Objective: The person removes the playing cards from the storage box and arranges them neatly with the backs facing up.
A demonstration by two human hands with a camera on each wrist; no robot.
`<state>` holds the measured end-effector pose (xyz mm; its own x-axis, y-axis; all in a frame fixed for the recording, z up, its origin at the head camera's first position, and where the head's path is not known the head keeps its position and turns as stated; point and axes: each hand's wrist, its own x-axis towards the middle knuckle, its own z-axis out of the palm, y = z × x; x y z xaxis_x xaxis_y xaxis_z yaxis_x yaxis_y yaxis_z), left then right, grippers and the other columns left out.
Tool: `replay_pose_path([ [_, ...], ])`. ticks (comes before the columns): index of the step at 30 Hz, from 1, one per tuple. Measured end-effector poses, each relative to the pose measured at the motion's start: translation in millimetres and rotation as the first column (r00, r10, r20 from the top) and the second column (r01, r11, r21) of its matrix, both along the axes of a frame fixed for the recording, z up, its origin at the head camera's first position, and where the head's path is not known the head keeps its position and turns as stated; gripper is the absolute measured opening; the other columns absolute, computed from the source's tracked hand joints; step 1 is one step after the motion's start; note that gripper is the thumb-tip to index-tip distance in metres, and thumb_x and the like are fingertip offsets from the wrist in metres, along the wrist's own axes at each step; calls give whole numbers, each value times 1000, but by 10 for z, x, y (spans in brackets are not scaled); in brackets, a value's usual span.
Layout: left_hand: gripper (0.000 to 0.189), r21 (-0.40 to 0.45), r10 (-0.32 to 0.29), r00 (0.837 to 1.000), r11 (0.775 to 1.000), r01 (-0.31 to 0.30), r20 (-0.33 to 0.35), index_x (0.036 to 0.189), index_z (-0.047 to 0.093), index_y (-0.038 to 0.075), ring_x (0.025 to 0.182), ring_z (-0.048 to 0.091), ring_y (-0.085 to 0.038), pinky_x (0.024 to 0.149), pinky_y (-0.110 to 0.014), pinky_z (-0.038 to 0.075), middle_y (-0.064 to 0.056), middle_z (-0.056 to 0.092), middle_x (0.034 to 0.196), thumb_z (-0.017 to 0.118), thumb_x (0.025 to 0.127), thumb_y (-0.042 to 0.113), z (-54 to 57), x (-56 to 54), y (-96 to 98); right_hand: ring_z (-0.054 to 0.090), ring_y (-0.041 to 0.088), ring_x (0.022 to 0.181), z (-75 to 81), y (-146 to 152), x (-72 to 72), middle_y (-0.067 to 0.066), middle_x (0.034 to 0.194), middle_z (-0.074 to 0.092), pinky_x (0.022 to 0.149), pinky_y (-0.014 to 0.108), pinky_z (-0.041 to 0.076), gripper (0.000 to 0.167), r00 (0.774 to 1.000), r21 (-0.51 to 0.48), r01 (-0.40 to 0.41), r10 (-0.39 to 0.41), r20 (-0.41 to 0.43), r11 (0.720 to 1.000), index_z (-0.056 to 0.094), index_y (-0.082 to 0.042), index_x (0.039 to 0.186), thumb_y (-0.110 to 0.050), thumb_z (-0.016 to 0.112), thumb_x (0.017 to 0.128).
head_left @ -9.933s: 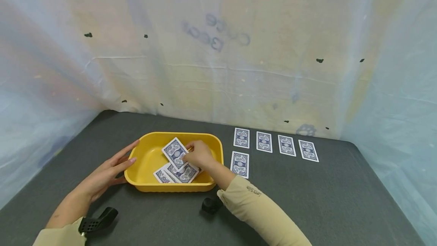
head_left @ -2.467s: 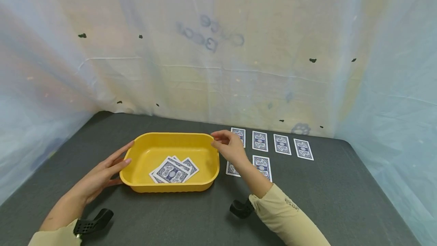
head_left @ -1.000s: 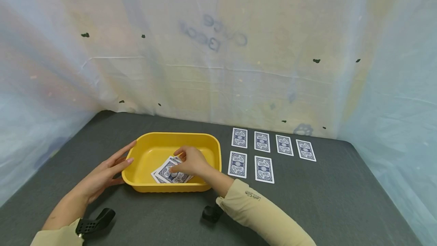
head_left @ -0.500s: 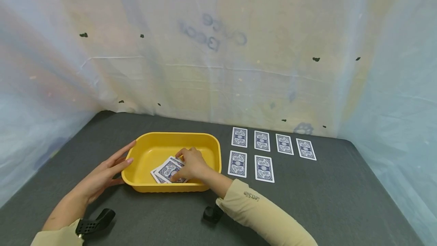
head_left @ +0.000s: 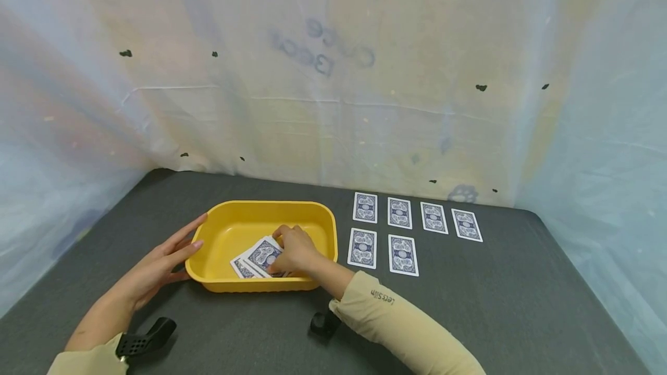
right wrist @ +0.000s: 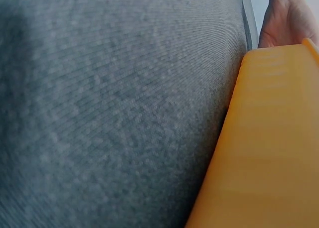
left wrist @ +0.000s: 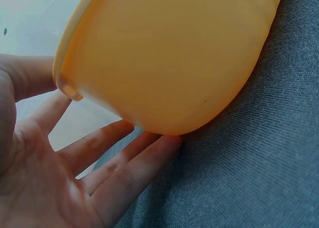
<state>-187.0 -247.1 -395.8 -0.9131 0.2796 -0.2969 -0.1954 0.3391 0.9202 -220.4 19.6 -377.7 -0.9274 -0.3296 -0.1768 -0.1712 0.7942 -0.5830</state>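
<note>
A yellow plastic tray (head_left: 213, 259) sits on the dark table, with several blue-and-white backed playing cards (head_left: 242, 268) overlapping at its near side. Inside the tray, my right hand (head_left: 298, 250) pinches the top playing card (head_left: 263, 253) between thumb and fingers. My left hand (head_left: 156, 268) rests against the tray's left end. In the left wrist view, the fingers (left wrist: 134, 173) of that hand are extended and touch the outer wall. The right wrist view shows the tray's outer side (right wrist: 269, 138) but not the right hand's grip.
Right of the tray, several face-down cards lie on the dark cloth: a back row (head_left: 399, 213) and a front pair, one card (head_left: 362, 248) and another (head_left: 403, 255). A pale plastic sheet (head_left: 333, 103) hangs behind and at the sides.
Since the earliest frame, a second front-row card has been laid down. Lately my right hand has returned to the tray and drawn the top card slightly rightward. My left hand stays put.
</note>
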Motion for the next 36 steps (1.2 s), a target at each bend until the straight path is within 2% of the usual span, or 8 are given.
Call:
replay_pose_path([
  [5, 67, 4, 3, 1000, 1000, -3, -3, 154, -4, 37, 141, 14, -49, 95, -65, 41, -26, 3, 158, 40, 103, 40, 2, -3, 6, 54, 17, 91, 15, 10, -14, 5, 104, 66, 84, 28, 44, 55, 999, 0, 31, -31, 4, 1000, 61, -8, 119, -18, 86, 70],
  [8, 67, 2, 5, 1000, 1000, -5, -3, 154, -4, 37, 140, 17, -49, 94, -64, 42, -26, 4, 158, 40, 103, 41, 6, -4, 11, 54, 17, 89, 21, 18, -13, 6, 106, 67, 83, 29, 45, 49, 997, -31, 76, -75, 18, 997, 62, -7, 116, -15, 83, 73],
  [12, 67, -4, 6, 1000, 1000, -6, 1, 154, -4, 37, 140, 17, -49, 94, -64, 42, -26, 3, 158, 40, 103, 41, 7, -7, 14, 53, 16, 78, 41, 47, -6, 5, 92, 64, 71, 25, 45, 36, 991, -57, 137, -137, 1, 989, 64, -6, 109, -10, 78, 77],
  [16, 68, -8, 8, 1000, 1000, -8, 9, 154, -4, 37, 141, 14, -49, 95, -64, 41, -26, 2, 158, 41, 103, 42, 9, -10, 17, 50, 14, 68, 74, 97, -1, 2, 76, 57, 59, 21, 39, 29, 984, -54, 170, -172, -44, 984, 65, -6, 106, -7, 72, 78],
  [19, 68, -10, 10, 1000, 1000, -9, 12, 154, -4, 37, 141, 13, -49, 95, -64, 41, -26, 1, 158, 41, 103, 42, 13, -11, 17, 50, 14, 66, 93, 135, 4, 2, 75, 58, 56, 19, 40, 33, 982, -70, 170, -175, -66, 983, 65, -6, 110, -4, 69, 78],
  [26, 67, 4, -2, 1000, 1000, 2, 10, 154, -4, 37, 141, 11, -49, 96, -65, 40, -26, -2, 158, 40, 103, 41, 18, -5, 7, 55, 14, 67, 110, 213, 23, 8, 84, 64, 54, 20, 46, 47, 984, -177, 147, -163, -78, 973, 55, -3, 126, 2, 65, 80],
  [31, 67, 7, -1, 1000, 1000, 1, 5, 154, -4, 36, 141, 12, -49, 96, -65, 40, -25, -1, 158, 40, 103, 40, 0, -5, 2, 55, 13, 67, 129, 265, 27, 7, 82, 64, 56, 21, 45, 58, 985, -223, 121, -146, -97, 967, 49, -7, 135, 1, 66, 81],
  [36, 68, 4, 3, 1000, 1000, -3, 5, 154, -4, 36, 141, 13, -49, 96, -64, 41, -25, 1, 158, 40, 103, 41, -9, -4, 3, 52, 14, 66, 168, 319, 56, 8, 85, 62, 55, 21, 42, 61, 985, -260, 98, -130, -111, 961, 45, -8, 139, -1, 67, 82],
])
